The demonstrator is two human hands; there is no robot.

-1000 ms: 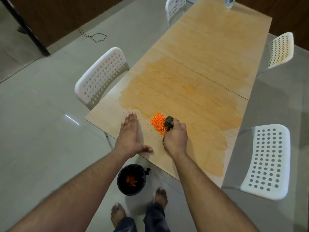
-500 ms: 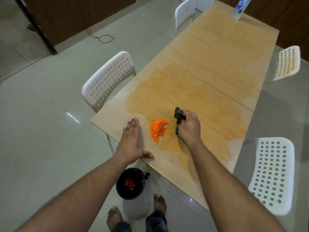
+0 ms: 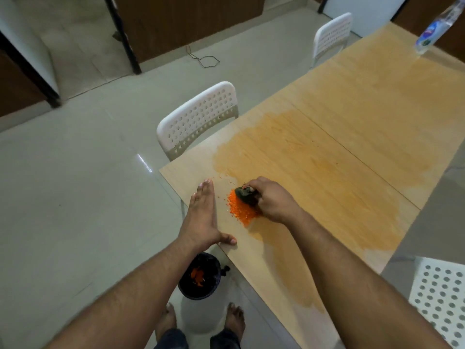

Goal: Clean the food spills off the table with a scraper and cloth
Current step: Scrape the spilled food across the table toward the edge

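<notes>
Head view: scraping a heap of orange crumbs toward the table corner above a bin.

The right hand [image 3: 273, 201] has its fingers curled tight round the dark scraper [image 3: 247, 196], its edge set against the far side of the orange crumbs [image 3: 239, 209], seemingly to drive them toward the near edge of the table [image 3: 352, 137]. The left hand [image 3: 202, 217] lies flat, fingers straight and together, just beside the heap, probably as a wall to stop crumbs scattering. The black bin [image 3: 201, 280] stands on the floor right below that corner, already holding orange bits. A wide damp stain remains; no cloth is visible.
</notes>
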